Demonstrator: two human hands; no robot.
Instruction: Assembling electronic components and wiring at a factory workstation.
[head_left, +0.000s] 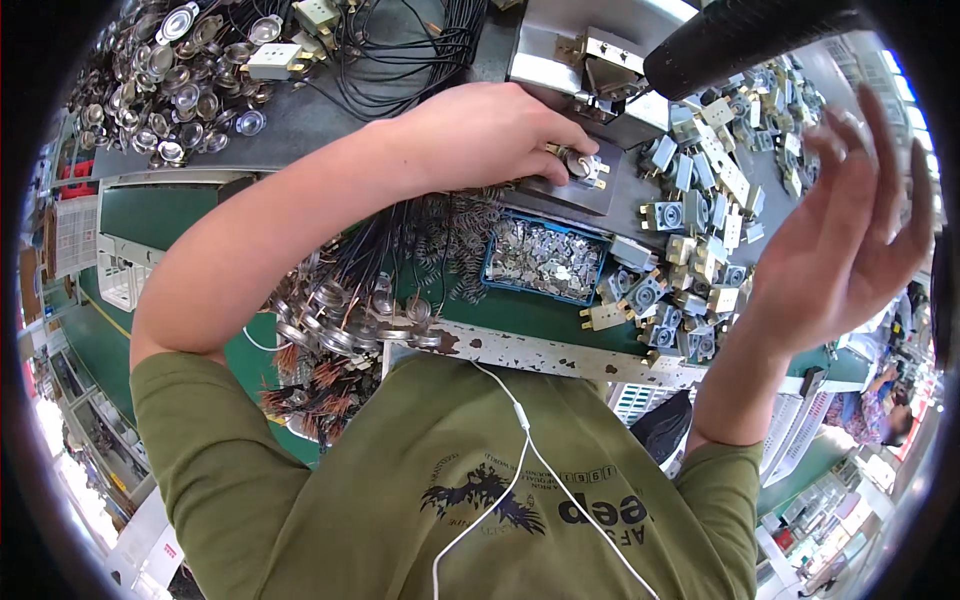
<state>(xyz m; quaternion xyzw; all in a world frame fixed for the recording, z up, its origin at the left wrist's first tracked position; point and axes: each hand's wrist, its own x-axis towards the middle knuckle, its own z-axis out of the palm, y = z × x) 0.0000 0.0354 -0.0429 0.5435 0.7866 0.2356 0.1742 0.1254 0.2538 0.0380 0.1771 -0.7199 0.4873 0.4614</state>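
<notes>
The left hand (490, 135), at the upper centre of the frame, pinches a small round metal part (580, 166) between thumb and fingertips, on a flat metal block (592, 200) upon the table (315, 118). The right hand (835, 240) is raised at the right of the frame — empty, fingers spread, partly blurred. Grey-and-cream square parts (664, 215) lie between; a blue tray (540, 294) of small metal pieces sits below the block, beside coiled springs (460, 240).

Bright, glary, warped toward edges
</notes>
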